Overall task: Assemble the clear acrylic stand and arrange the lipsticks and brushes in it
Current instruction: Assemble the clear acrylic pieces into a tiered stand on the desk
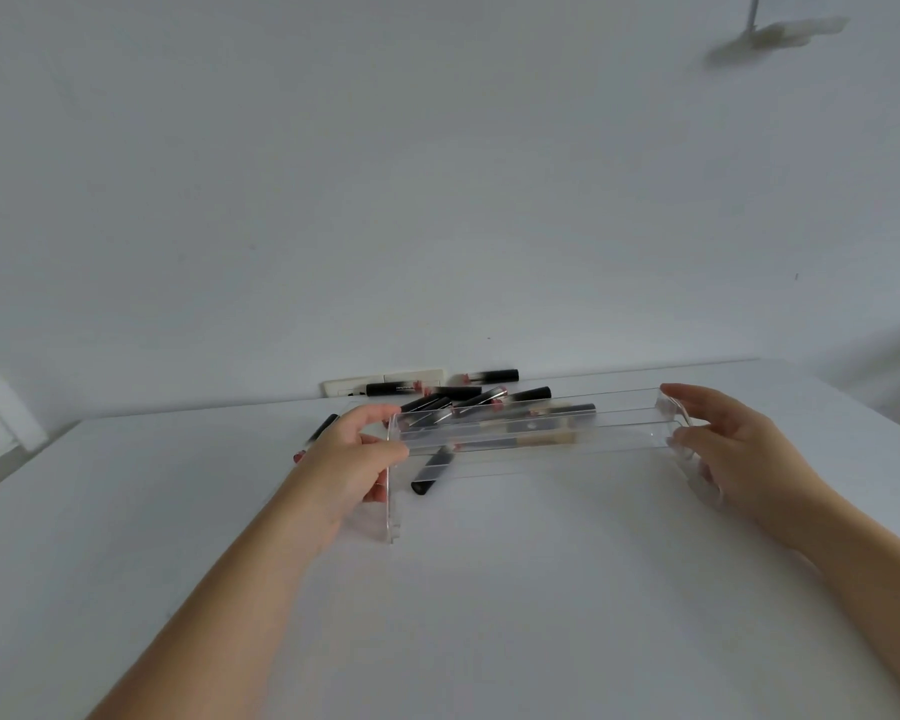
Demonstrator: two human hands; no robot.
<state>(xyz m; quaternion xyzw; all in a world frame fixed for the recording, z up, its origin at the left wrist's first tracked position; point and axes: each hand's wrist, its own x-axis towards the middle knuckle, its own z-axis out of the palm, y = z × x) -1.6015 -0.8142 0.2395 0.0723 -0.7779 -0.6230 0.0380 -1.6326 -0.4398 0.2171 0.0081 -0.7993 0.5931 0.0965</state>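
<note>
— Where is the clear acrylic stand (536, 433) seen?

— It is held upright on the white worktop (489, 589), between the two hands, with its long clear shelves running from one end panel to the other.

— How are the hands placed?

— The left end panel is gripped by the left hand (352, 454), thumb at the near edge and fingers curled behind. The right end panel is met by the right hand (739, 449); its fingers are held fairly straight against the panel, thumb near the lower edge.

— And the lipsticks (468, 400)?

— A loose pile of black tubes is seen lying on the worktop just behind the stand, partly viewed through it. One black tube (432, 472) lies under the shelves.
</note>
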